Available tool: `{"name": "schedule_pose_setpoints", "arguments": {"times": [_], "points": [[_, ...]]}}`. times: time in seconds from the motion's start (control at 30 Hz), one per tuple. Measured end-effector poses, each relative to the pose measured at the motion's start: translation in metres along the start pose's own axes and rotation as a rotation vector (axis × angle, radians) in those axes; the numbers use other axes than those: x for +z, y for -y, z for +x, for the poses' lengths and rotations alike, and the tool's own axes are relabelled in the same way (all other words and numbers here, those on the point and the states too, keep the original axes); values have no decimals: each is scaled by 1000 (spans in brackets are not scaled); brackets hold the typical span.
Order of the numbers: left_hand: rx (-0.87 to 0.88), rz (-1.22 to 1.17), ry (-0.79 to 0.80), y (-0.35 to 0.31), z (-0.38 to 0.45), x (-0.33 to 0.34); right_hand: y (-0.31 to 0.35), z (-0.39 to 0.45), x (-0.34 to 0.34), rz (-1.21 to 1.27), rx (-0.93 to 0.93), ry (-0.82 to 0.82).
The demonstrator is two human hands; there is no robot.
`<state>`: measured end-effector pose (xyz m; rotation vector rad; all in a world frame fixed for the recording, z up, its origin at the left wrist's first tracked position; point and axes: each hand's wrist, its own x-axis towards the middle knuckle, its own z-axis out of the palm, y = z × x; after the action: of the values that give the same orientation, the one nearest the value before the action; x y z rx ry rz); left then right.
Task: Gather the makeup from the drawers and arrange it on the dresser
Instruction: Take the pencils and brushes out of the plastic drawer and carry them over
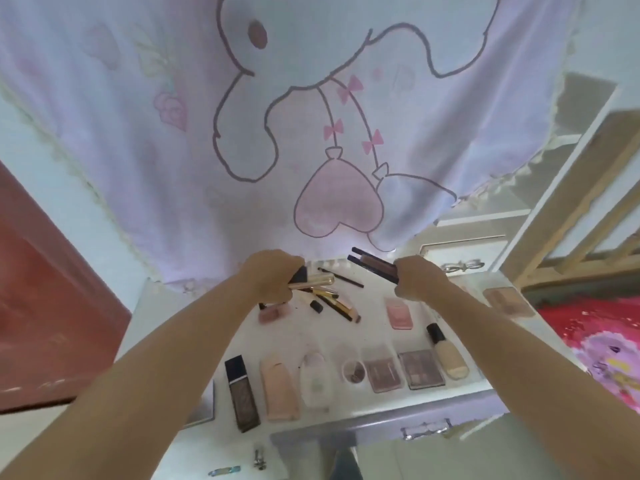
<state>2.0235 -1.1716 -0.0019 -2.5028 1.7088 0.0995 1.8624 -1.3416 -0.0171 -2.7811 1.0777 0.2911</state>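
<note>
Both hands are closed on stock. Left hand point(272, 275) curls round a handful of gold-handled makeup brushes and slim tubes point(311, 281); right hand point(417, 278) clamps a bundle of dark, slender cosmetic pencils point(374, 265), tips pointing to ten o'clock. Judged purpose: sorting the thin items by type, one kind per hand, before laying them down.

On the white dresser top point(346, 327), a loose pile of gold and black sticks point(332, 303) lies at twelve o'clock, just below the left hand, not yet ordered. A pink compact point(400, 313) sits at one o'clock.

Along the six o'clock edge a neat row is set: black rectangular foundation bottle point(241, 393), pale pink tube point(278, 388), white tube point(316, 381), small round pot point(353, 371), two grey-mauve eyeshadow palettes point(403, 374), cream foundation bottle with black cap point(446, 353). Flat items lie face up, presumably for ready identification.

A drawer front with metal handle point(426, 429) shows beneath.
</note>
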Motion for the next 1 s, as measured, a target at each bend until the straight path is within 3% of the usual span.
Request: {"name": "schedule_pose_setpoints", "arguments": {"times": [0.2,0.47,0.73,1.0], "points": [[-150,-241,137,30,89,60,1,117,56,60,-10,216],[-191,-383,252,37,153,123,25,186,111,180,-89,327],[-96,-317,420,50,180,145,30,200,126,227,-148,300],[-33,-315,329,45,182,158,24,189,131,258,-238,228]]}}
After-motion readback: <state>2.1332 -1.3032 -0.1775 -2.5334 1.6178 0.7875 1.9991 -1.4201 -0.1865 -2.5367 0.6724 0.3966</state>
